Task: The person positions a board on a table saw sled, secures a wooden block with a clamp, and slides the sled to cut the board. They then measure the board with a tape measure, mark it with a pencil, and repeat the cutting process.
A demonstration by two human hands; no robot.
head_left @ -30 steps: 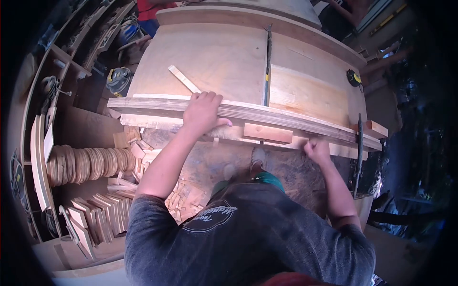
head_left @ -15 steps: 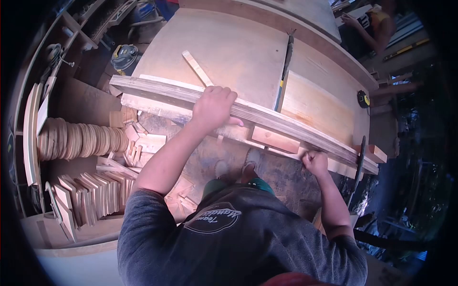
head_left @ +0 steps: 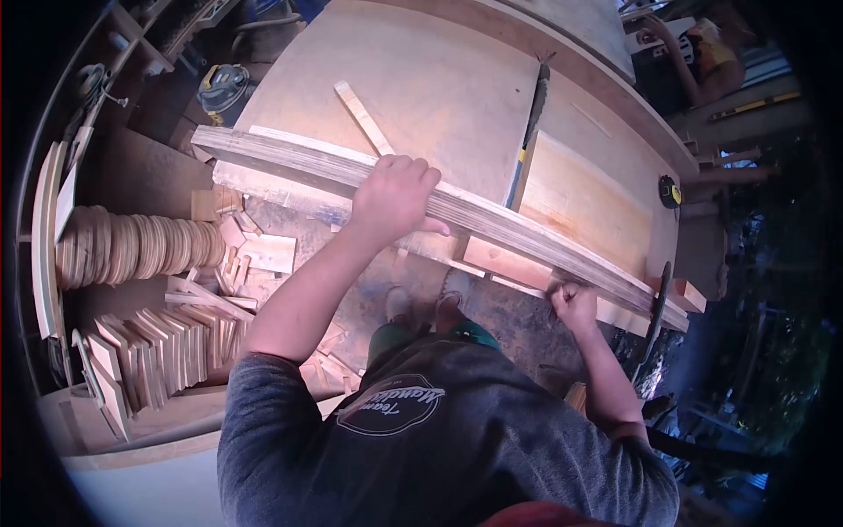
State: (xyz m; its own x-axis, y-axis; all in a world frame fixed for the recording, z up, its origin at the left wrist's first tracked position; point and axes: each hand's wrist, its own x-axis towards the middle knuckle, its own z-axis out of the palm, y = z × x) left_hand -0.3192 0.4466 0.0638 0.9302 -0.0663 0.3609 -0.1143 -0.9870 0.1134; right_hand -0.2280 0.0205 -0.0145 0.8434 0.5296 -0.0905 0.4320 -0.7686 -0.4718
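Observation:
A long plywood strip (head_left: 290, 158), showing layered edges, lies slantwise along the near side of the worktable (head_left: 378, 53). My left hand (head_left: 395, 195) is wrapped over it, fingers across the top and thumb on the near face. Lower right, my right hand (head_left: 573, 305) is closed like a fist at the near side of the strip, by the end of a short wood block (head_left: 507, 261). What its fingers hold, if anything, is hidden. Beyond my left hand lies a thin wooden stick (head_left: 362, 116) on the table.
A dark slot (head_left: 537, 110) with a yellow-and-blue piece crosses the table. A wide board (head_left: 584, 198) and tape measure (head_left: 670, 191) lie to the right. Stacked round wooden pieces (head_left: 136, 246) and upright wood pieces (head_left: 162, 360) stand left. Another person (head_left: 694, 57) is at the upper right.
The whole view has shifted slightly. My left hand keeps its grip on the plywood strip, and my right hand stays closed at nearly the same spot beside it.

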